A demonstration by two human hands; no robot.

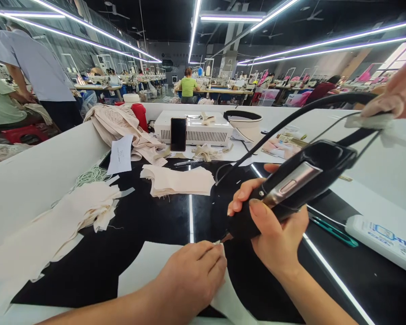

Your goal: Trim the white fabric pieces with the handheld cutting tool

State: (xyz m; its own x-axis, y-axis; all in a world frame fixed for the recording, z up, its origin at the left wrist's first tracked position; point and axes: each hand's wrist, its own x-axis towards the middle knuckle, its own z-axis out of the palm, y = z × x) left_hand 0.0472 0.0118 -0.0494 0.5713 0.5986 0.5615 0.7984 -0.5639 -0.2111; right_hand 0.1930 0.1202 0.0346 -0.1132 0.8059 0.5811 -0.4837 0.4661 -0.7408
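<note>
Pinning pale cream cloth [145, 266], lower centre; left hand [196, 273] pinches its edge, probably for steadiness. Right hand's [277, 234] grip wraps black-and-silver handheld tool [301, 178], likely for aim.

The tool [291, 183] right of centre is black with a silvery-bronze panel; the cloth [149, 268] at bottom centre is off-white, the cloth pile [59, 225] at left cream. The tabletop [155, 219] is black. Far right: a teal pen [334, 231] and a white case [385, 239] with blue print. Upper centre: a lime-green shirt [188, 86]; upper left: a pale blue shirt [35, 65].
</note>
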